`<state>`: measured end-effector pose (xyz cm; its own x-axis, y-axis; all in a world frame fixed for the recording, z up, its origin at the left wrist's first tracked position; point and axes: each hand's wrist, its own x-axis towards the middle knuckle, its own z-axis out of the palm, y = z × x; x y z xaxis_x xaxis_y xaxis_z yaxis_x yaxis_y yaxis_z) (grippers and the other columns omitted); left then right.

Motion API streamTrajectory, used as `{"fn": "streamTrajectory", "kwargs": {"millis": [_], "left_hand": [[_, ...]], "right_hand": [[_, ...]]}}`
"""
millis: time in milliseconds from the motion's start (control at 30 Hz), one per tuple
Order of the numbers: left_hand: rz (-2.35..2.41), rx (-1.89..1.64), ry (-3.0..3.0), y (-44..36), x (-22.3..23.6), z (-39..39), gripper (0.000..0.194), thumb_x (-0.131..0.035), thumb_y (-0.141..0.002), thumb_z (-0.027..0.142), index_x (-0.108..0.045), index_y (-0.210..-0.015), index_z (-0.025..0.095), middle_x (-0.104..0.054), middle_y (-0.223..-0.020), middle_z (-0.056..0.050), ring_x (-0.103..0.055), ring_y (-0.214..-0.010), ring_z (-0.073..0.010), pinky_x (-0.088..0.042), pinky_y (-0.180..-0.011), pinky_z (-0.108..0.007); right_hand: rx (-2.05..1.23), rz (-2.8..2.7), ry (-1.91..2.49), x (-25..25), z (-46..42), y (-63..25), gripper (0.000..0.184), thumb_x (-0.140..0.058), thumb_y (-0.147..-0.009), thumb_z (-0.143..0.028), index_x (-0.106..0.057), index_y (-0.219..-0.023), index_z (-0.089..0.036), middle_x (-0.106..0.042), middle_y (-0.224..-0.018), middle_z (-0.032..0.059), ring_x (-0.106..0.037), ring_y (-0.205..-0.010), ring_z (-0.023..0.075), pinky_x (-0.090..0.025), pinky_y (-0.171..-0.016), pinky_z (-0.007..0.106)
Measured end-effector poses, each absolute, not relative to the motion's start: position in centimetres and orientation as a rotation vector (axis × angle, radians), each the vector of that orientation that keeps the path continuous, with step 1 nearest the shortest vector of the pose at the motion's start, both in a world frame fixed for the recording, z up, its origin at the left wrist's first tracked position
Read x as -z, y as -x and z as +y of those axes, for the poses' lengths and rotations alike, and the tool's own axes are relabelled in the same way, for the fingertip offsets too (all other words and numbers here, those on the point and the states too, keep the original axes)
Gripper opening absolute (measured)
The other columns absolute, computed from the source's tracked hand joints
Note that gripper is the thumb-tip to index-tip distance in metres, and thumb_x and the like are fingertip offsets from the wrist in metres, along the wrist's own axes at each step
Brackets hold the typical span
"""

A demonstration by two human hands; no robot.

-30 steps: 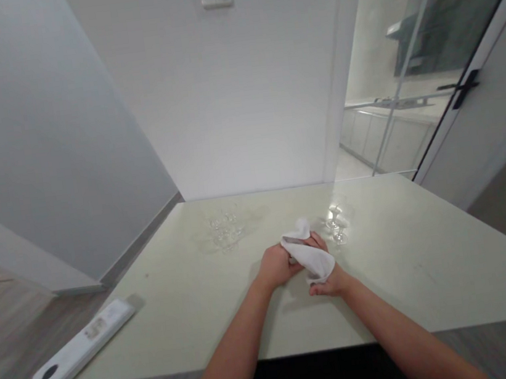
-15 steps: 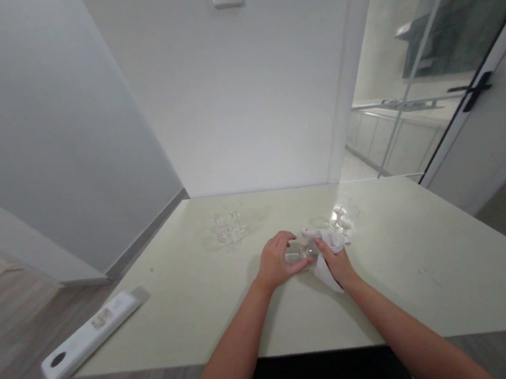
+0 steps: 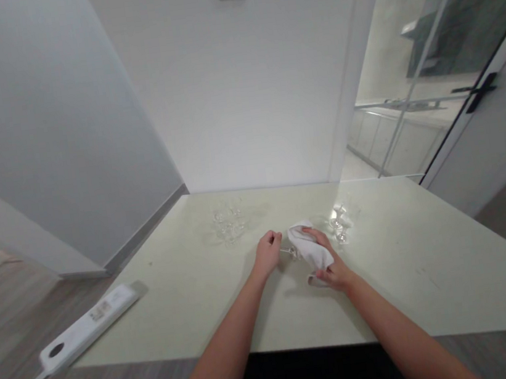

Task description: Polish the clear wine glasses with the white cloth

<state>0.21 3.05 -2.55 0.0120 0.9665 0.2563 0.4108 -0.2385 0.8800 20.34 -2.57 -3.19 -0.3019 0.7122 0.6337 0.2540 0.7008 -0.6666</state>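
Over the middle of the table, my left hand (image 3: 269,252) is closed around the end of a clear stemmed glass (image 3: 293,252). The glass lies sideways, and a thin length of it shows between my hands. My right hand (image 3: 332,264) grips a white cloth (image 3: 310,247) wrapped about the other end, which the cloth hides. A group of clear glasses (image 3: 228,225) stands farther back on the left. More clear glasses (image 3: 340,223) stand just beyond my right hand; their outlines are faint.
The pale table (image 3: 192,297) meets a white wall (image 3: 251,103) at the back. On its left edge lies a white power strip (image 3: 89,326) with a cable running down to the floor. A glazed door with a black handle (image 3: 482,91) is at the right.
My left hand has gone from spread around the glass's wide part to a closed grip at its narrow end. The glass is turned around, and the cloth now covers its other end.
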Motion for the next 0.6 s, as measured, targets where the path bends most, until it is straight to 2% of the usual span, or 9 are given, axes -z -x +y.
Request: {"fn": "streamTrajectory", "kwargs": {"millis": [67,100,167,267,400,467,600], "left_hand": [[1.437,-1.193,-1.710,-0.3,2.5,3.0,0.032,-0.044,-0.087,0.042,-0.043,-0.064,0.020,-0.044,-0.060,0.004,-0.044,-0.062,-0.0140,-0.030,-0.060,-0.026],[1.444,-1.187,-1.715,-0.4,2.5,2.9,0.031,-0.044,-0.087,0.041,-0.043,-0.064,0.020,-0.044,-0.060,0.004,-0.044,-0.063,-0.0140,-0.030,-0.060,-0.026],[1.452,-1.175,-1.724,-0.5,2.4,2.8,0.031,-0.044,-0.087,0.041,-0.043,-0.064,0.020,-0.045,-0.061,0.004,-0.044,-0.063,-0.0139,-0.030,-0.061,-0.026],[1.438,-1.157,-1.748,-0.8,2.2,2.3,0.032,-0.043,-0.088,0.042,-0.044,-0.065,0.020,-0.046,-0.061,0.004,-0.045,-0.064,-0.0137,-0.030,-0.061,-0.026],[1.325,-1.171,-1.933,-0.7,1.5,1.1,0.034,-0.039,-0.093,0.045,-0.046,-0.070,0.020,-0.045,-0.061,0.004,-0.045,-0.061,-0.0132,-0.031,-0.060,-0.026],[1.227,-1.194,-2.088,-0.5,1.3,0.5,0.034,-0.037,-0.095,0.044,-0.047,-0.072,0.021,-0.045,-0.061,0.003,-0.045,-0.059,-0.0134,-0.032,-0.060,-0.026],[1.015,-1.189,-2.427,0.2,1.4,-0.2,0.033,-0.033,-0.095,0.039,-0.048,-0.071,0.021,-0.050,-0.064,-0.002,-0.047,-0.060,-0.0156,-0.036,-0.061,-0.029]], "right_hand": [[-0.603,-1.774,0.795,3.8,-2.3,-20.3,0.071,-0.030,-0.092,-0.071,-0.039,-0.144,-0.024,-0.044,-0.145,0.0138,-0.038,-0.137,0.0331,-0.028,-0.116,0.055],[-0.595,-1.737,0.833,4.1,-2.2,-20.2,0.063,-0.026,-0.096,-0.065,-0.041,-0.143,-0.026,-0.046,-0.143,0.0131,-0.040,-0.136,0.0318,-0.029,-0.115,0.055],[-0.516,-1.723,0.920,4.3,-2.1,-19.9,0.052,-0.035,-0.098,-0.054,-0.042,-0.141,-0.027,-0.048,-0.140,0.0124,-0.043,-0.133,0.0303,-0.031,-0.114,0.055],[-0.406,-1.823,1.004,3.9,-2.2,-19.6,0.054,-0.058,-0.089,-0.039,-0.044,-0.139,-0.024,-0.051,-0.136,0.0130,-0.048,-0.128,0.0294,-0.036,-0.111,0.050],[-0.476,-1.956,1.009,2.8,-2.3,-19.4,0.045,-0.070,-0.079,-0.034,-0.061,-0.122,-0.024,-0.063,-0.117,0.0094,-0.059,-0.110,0.0273,-0.047,-0.099,0.043],[-0.604,-1.869,1.033,2.4,-2.4,-19.4,0.040,-0.074,-0.076,-0.037,-0.066,-0.113,-0.023,-0.067,-0.103,0.0063,-0.063,-0.096,0.0250,-0.050,-0.089,0.040],[-1.080,-1.634,1.031,2.4,-2.6,-19.6,0.032,-0.076,-0.072,-0.044,-0.070,-0.090,-0.019,-0.069,-0.078,0.0017,-0.061,-0.071,0.0193,-0.051,-0.070,0.033]]}}
